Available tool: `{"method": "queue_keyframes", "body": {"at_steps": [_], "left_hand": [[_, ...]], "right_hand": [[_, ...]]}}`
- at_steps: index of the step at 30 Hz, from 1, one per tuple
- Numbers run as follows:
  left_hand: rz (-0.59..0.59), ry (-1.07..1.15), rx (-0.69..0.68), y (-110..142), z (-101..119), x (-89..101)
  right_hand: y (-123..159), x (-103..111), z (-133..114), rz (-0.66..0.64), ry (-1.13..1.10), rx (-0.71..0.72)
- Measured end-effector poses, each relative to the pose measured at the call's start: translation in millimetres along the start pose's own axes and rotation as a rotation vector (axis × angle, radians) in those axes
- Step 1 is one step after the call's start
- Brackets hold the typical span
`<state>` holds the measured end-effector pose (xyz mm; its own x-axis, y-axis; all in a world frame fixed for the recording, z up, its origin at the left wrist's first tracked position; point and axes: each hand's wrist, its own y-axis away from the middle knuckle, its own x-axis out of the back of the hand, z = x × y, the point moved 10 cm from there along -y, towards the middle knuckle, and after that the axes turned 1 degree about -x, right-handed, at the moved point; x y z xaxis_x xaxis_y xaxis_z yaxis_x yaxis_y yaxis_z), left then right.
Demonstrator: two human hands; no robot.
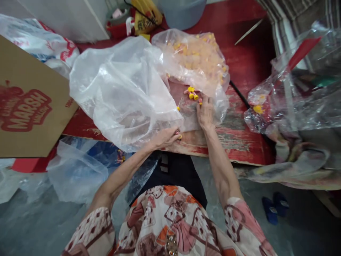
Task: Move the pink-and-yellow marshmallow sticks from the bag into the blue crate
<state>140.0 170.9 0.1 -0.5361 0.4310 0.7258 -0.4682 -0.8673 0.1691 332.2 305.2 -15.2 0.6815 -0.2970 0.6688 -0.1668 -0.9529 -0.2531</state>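
Note:
My left hand (168,137) is closed at the table's front edge, with small yellow-capped pieces (179,136) at its fingertips. Farther forward, my right hand (205,113) rests low over the clear plastic, a small pink-and-yellow piece (200,101) between its thumb and forefinger. Just beyond it lies a little cluster of yellow-capped pieces (191,93). A clear plastic bag (197,53) full of similar pieces lies behind both hands. The large, crumpled, translucent bag (119,85) spreads to the left, its edge beside my left hand.
A cardboard box (32,106) stands at the left. On the worn red table (247,71), a grey-blue tub (183,12) and yellow bag (146,16) sit at the back. Clear packaging (298,103) lies right. Plastic bags (77,170) hang below; blue slippers (271,209) lie on the floor.

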Motion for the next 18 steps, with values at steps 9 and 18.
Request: {"method": "queue_keyframes", "body": {"at_steps": [9, 18], "left_hand": [[0.286, -0.051, -0.038, 22, 11, 15.8], [0.25, -0.419, -0.118, 19, 37, -6.5]], "right_hand": [[49, 22, 17, 0.069, -0.236, -0.019], [126, 31, -41, -0.056, -0.47, -0.093]]}}
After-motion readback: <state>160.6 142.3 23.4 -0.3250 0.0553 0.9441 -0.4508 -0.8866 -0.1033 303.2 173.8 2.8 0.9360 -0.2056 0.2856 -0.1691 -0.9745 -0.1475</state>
